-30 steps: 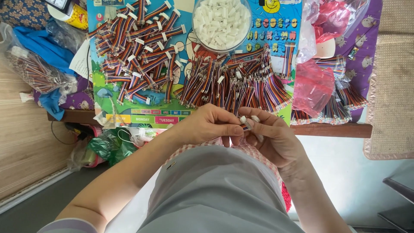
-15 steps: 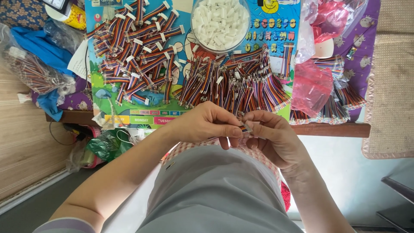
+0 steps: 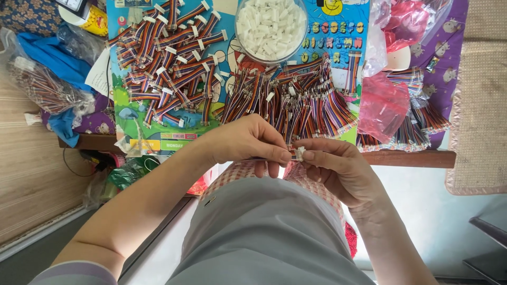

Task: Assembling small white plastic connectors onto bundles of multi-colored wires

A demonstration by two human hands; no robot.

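— What have you got there?

— My left hand point(image 3: 245, 141) and my right hand point(image 3: 338, 170) meet over my lap, and between the fingertips of both I pinch 1 small white connector point(image 3: 299, 153) with a striped ribbon wire point(image 3: 264, 158) running back under my left fingers.

— And on the table point(image 3: 412, 157)?

— 2 heaps of rainbow wires: a loose pile with plugs on point(image 3: 169, 58) to the left, a fanned bunch point(image 3: 296, 103) just above my hands. A round clear tub of white connectors point(image 3: 271, 27) sits behind them.

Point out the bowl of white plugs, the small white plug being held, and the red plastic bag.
bowl of white plugs point(image 3: 238, 39): head view, left rim.
white plug point(image 3: 299, 153): head view, its body between both hands' fingertips.
red plastic bag point(image 3: 383, 105): head view, middle of the bag.
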